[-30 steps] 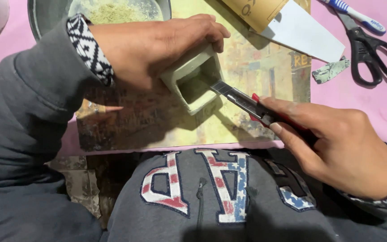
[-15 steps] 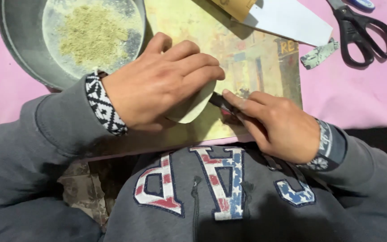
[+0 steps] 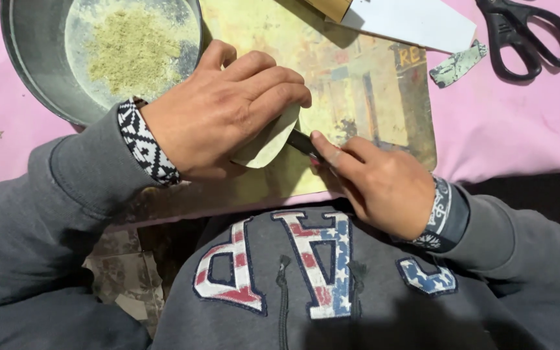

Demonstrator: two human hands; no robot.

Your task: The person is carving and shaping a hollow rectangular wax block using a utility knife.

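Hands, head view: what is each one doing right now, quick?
Left hand: closed over a pale cream piece, pressing it on the yellowish mat.
Right hand: closed on a knife, blade at the piece's edge.

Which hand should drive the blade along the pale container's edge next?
Right. The right hand already grips the knife, its blade against the pale container. The left hand covers and steadies that container on the mat.
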